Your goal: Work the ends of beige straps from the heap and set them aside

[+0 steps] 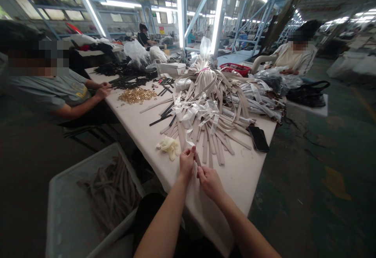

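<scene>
Near the table's front end, both my hands are closed on a beige strap (197, 159). My left hand (187, 163) pinches its upper part, thumb on top, and a thin white strip (189, 136) runs up from those fingers. Whether that strip is still joined to the strap, I cannot tell. My right hand (209, 180) grips the strap slightly lower and to the right, fingertips together. Just beyond lies a fanned pile of beige straps (216, 144), with crumpled white strips (199, 113) on top. A pale rubber glove (169, 147) rests left of my left hand.
A black phone (259, 139) lies at the table's right edge. Gold metal pieces (136, 95) are heaped at left, near a seated co-worker's hands (103, 90). A plastic bin (64, 207) of straps stands below left. A red basket (235, 69) is farther back.
</scene>
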